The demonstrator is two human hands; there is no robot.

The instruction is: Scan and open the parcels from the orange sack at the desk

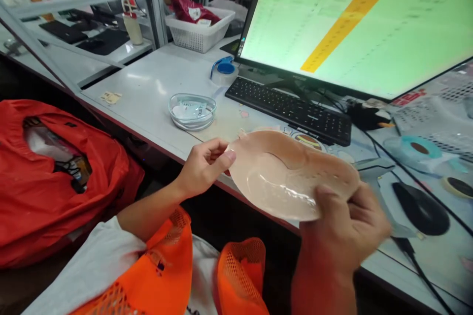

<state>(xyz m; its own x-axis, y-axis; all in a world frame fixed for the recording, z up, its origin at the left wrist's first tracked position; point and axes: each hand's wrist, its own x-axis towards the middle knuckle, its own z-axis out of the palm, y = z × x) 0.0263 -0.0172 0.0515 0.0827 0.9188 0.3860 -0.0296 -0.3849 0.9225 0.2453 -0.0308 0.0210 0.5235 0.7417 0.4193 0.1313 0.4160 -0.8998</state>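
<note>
A glossy beige shell (277,172), wide, shallow and curved with a thin pale rim, is held tilted over the desk's front edge. Its exact kind I cannot make out. My left hand (207,165) pinches its left end between thumb and fingers. At the other end, my right hand (347,221) grips it with the thumb on the near face and the fingers behind. Beyond my left hand, a clear oval container (192,110) with printed lettering rests on the desk.
A black keyboard (288,108) lies below a large monitor (351,24). To the right are a black mouse (420,207), cables and tape rolls. A blue tape dispenser (223,69) and a white basket (201,29) stand farther back. A red bag (59,182) is at left.
</note>
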